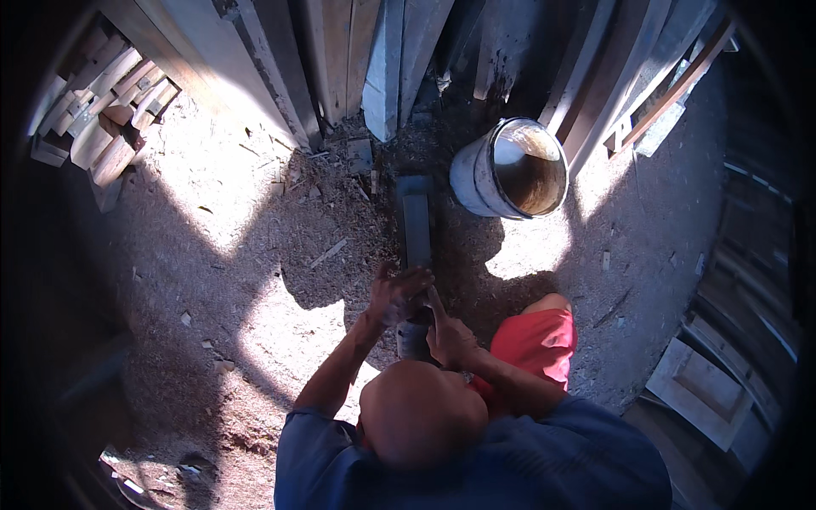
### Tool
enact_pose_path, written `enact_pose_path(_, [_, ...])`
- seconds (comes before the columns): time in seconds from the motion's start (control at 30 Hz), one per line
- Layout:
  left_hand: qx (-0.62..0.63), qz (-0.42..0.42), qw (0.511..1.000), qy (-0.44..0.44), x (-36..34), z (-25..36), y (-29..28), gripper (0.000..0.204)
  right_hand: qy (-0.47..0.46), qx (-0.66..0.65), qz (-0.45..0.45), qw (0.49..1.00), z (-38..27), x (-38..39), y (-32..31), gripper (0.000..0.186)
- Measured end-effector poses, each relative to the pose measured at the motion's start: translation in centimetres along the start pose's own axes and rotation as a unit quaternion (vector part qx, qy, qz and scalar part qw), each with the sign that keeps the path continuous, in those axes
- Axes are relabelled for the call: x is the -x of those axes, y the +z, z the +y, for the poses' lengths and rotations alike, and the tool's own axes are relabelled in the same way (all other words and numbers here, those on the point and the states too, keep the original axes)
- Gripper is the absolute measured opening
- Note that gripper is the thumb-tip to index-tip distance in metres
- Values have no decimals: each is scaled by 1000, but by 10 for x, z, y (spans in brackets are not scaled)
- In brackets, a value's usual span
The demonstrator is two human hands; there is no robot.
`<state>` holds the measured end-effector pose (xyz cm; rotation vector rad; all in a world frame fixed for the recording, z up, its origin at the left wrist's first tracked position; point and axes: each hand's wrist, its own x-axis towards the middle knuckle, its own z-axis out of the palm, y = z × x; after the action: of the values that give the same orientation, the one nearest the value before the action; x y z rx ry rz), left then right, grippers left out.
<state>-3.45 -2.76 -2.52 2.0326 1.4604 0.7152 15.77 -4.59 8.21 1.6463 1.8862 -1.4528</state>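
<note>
Grey block [417, 229] lies just ahead of the hands, its long axis running forward. The left hand [399, 296] is nearer its close end; the right hand [454, 342] sits behind. Each grip's closure and hold can't be told.

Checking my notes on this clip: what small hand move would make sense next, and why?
Probably a short push forward along the long grey block: the left hand and right hand are close together at the near end of its visible stretch, which lies uncovered ahead of them. Whether they hold a tool is too dark to tell.
</note>
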Motion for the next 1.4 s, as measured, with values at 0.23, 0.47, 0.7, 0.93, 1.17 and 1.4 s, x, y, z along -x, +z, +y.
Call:
enact_pose_path(0.23, [91, 10, 995, -33, -129, -54, -65, 46, -13, -106, -65, 992, -72, -104, -115, 81])
enact_pose_path(0.47, [-25, 20, 999, 8, 2, -1, 1, 44, -24, -5, -12, 1000, 7, -11, 1, 97])
enact_pose_path(0.7, [158, -79, 977, -116, -122, -61, -61, 39, -16, -125, -85, 988, -71, -111, -117, 81])
enact_pose_path(0.93, [24, 5, 1000, -11, 0, -6, -5, 45, -1, -8, -41, 999, -8, -14, -2, 93])
enact_pose_path(1.17, [119, -71, 983, -119, -123, -48, -82, 42, -18, -153, -60, 986, -86, -104, -116, 81])
enact_pose_path(1.4, [56, 27, 998, 1, 14, 15, -5, 54, -19, -20, -26, 999, -4, -11, -3, 94])
